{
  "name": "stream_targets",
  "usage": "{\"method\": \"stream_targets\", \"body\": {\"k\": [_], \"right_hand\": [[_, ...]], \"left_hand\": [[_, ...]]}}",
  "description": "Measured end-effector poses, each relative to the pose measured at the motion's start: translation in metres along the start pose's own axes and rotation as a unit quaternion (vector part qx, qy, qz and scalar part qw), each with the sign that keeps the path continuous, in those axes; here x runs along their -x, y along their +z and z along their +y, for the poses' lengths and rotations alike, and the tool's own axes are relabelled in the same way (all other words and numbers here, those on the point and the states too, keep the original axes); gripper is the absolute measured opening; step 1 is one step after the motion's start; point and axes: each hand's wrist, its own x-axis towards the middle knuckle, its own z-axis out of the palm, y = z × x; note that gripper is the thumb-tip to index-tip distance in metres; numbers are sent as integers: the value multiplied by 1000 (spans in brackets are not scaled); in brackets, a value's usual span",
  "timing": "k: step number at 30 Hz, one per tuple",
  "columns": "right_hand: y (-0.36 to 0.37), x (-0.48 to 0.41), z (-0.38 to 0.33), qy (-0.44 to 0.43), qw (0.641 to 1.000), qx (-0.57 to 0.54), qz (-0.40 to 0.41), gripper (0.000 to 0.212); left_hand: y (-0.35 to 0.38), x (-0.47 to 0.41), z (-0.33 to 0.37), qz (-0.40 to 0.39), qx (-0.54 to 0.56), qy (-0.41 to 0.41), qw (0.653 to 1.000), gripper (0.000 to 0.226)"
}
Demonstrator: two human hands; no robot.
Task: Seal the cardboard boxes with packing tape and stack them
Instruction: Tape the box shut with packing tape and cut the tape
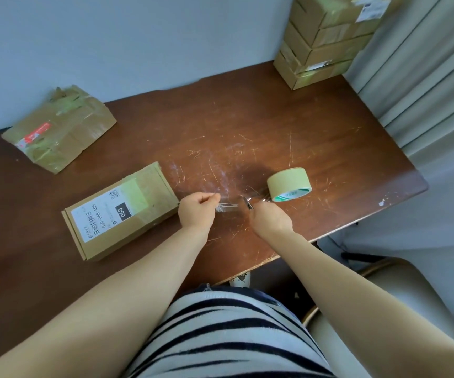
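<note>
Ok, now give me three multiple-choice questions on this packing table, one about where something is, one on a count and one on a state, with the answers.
1. Where is the stack of boxes?
A. At the far right corner of the table
B. On the chair
C. Beside the labelled box

2. How many boxes lie apart from that stack?
A. One
B. Two
C. Four

3. What state is the tape roll in?
A. Untouched, no tape pulled
B. A strip is pulled out from it
C. Stuck on a box

Answers:
1 A: the stack stands at the table's far right corner, by the wall.
2 B: only the labelled box and the crumpled box lie apart.
3 B: the left hand pinches the clear strip, and the right hand holds a small tool to it.
</note>
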Motion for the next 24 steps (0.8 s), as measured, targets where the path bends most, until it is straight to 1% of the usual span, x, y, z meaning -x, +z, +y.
{"method": "stream_targets", "body": {"k": [2,6,9,11,13,15,17,20,24], "right_hand": [[0,-2,-3,1,1000,14,-6,35],[-6,7,-3,16,1000,9,13,25],[-1,20,2,10,1000,23,-15,23],[3,27,7,12,1000,13,-23,24],[2,30,8,9,1000,-23,12,27],[-7,29,1,14,994,-100,51,30],[-19,19,-10,22,984,-164,63,28],[-28,-18,-27,9,990,-135,46,17],[-28,-59,-36,14,996,-83,36,32]], "left_hand": [[0,-1,0,1,-4,14,1000,18],[1,0,-1,2,-19,27,999,18],[-7,-9,6,27,-7,34,999,15],[-19,-19,14,8,-7,40,999,11],[-29,-24,22,-19,5,38,999,15],[-36,-25,28,-26,9,30,999,20],[-42,-24,33,-24,17,15,999,20],[-55,-23,39,-9,34,-7,999,19],[-81,-20,45,6,32,-7,999,22]]}}
